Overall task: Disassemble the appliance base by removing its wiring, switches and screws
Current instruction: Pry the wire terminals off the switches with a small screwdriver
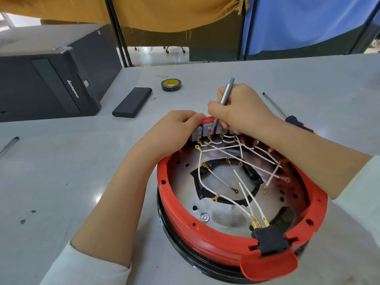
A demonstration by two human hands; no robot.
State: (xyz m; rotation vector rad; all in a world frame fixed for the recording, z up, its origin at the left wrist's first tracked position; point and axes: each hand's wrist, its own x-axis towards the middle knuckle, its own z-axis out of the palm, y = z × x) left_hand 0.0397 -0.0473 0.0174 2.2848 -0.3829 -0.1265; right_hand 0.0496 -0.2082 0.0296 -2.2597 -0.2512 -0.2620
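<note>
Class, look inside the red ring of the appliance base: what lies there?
Inside the red ring: white wires with brass ends, grey switches, a black plug block, a screw. The hands cover part of the switches.

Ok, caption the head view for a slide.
Right hand works a screwdriver at the switches; left hand steadies the red base.

On our grey table we've got a black Lenovo computer case, a flat black box, a tape roll, and a pen at the left edge.
</note>
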